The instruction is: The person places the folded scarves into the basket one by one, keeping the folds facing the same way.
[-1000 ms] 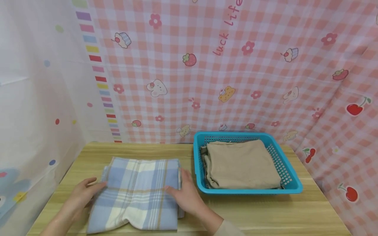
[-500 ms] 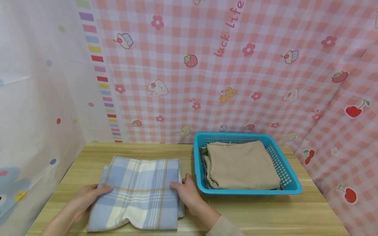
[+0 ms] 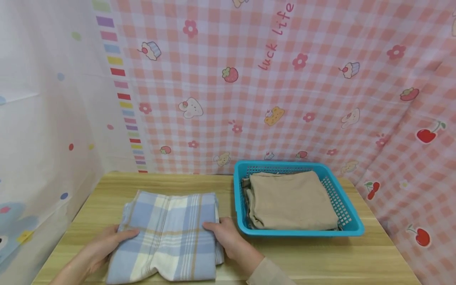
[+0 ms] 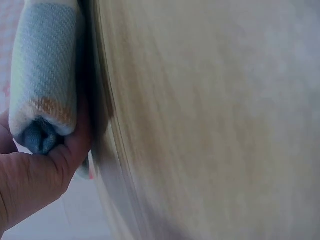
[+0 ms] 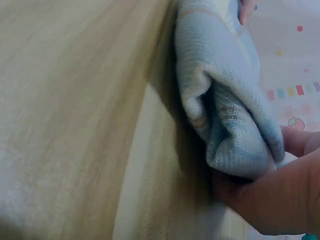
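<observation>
A folded blue-and-white plaid cloth (image 3: 167,237) with thin tan stripes lies at the left of the table, its front edge arched up in the middle. My left hand (image 3: 103,247) grips its left side, thumb on top and fingers tucked beneath. On the opposite side my right hand (image 3: 228,236) pinches the cloth the same way. Both wrist views show the thick folded edge of the cloth (image 4: 47,70) between thumb and fingers, close to the tabletop. The fingers under the cloth are mostly hidden.
A blue plastic basket (image 3: 299,232) stands right of the cloth, holding a folded beige cloth (image 3: 292,202) with darker fabric peeking out below. The wooden table (image 3: 320,261) meets a pink checked curtain (image 3: 213,99) at the back; a white curtain (image 3: 42,118) hangs at the left.
Both hands have closed in on the cloth's sides; the left thumb has moved right onto its top and the right fingers have gone under its edge. The cloth has barely shifted.
</observation>
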{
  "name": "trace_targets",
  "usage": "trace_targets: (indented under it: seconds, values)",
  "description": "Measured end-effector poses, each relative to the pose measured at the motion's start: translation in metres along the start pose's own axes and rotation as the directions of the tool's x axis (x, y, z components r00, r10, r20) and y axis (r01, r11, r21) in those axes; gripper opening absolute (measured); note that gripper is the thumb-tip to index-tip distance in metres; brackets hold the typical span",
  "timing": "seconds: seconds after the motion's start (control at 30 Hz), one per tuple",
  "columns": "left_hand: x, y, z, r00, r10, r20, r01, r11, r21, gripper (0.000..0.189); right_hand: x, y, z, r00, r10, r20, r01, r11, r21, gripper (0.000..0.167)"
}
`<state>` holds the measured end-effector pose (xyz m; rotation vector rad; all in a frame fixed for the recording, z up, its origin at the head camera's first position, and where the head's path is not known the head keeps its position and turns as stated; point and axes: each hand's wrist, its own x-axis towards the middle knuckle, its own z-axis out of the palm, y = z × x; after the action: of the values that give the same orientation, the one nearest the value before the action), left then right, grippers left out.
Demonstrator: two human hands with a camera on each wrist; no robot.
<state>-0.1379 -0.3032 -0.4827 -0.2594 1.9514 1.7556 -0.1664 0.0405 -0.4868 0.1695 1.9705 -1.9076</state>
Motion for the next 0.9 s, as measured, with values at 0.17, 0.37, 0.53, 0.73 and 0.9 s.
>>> trace_targets:
  seconds: [0.17,0.37,0.53,0.73,0.9]
  values:
    - [-0.001,-0.003,-0.002,0.999,0.021,0.039,-0.021,1.000,-0.002,0.067,0.003,0.003,0.000,0.998,0.023,0.053,-0.025,0.999,0.035,0.033]
    - [-0.002,0.002,-0.002,0.999,0.034,0.027,-0.035,0.999,0.030,0.074,0.003,0.001,-0.001,0.995,0.027,0.095,-0.028,1.000,0.014,0.033]
    - [-0.004,0.006,-0.002,0.999,0.048,0.016,-0.049,0.997,0.055,0.075,0.000,-0.002,-0.001,0.995,0.014,0.102,-0.015,1.000,0.002,0.035]
    - [-0.007,0.007,-0.005,0.997,0.071,0.024,-0.072,0.995,0.071,0.073,-0.004,-0.007,0.001,0.995,0.006,0.099,-0.004,1.000,-0.022,0.036]
    - [-0.009,0.010,-0.007,0.994,0.092,0.053,-0.096,0.994,0.060,0.073,-0.009,-0.014,0.001,0.994,-0.001,0.112,0.006,0.999,-0.047,0.036]
